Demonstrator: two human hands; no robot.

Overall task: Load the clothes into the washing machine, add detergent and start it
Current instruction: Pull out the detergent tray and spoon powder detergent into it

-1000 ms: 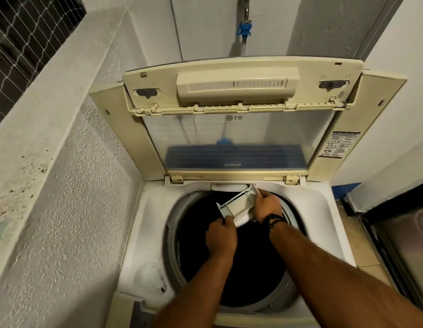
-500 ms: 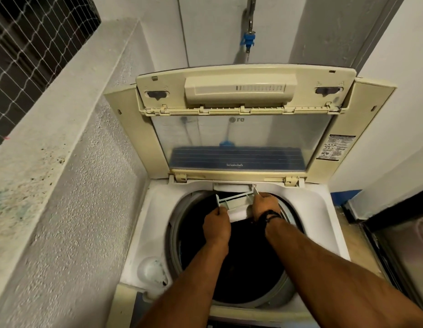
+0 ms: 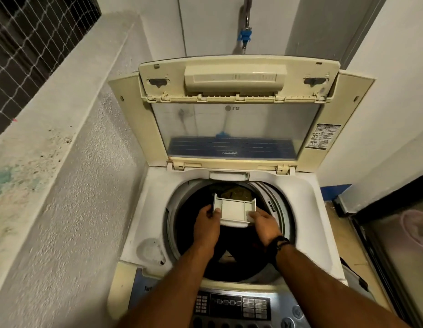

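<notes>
Rough white plaster walls hem in the cream top-loading washing machine (image 3: 156, 209), lid raised. I see my left hand (image 3: 207, 223) and right hand (image 3: 267, 223) gripping opposite ends of the white plastic detergent drawer (image 3: 234, 210) above the dark drum (image 3: 231, 252)

The control panel (image 3: 231, 306) is running off the bottom edge — its button labels too small to read — while both forearms are hiding part of the dark drum (image 3: 231, 233), its contents staying indistinct.
</notes>
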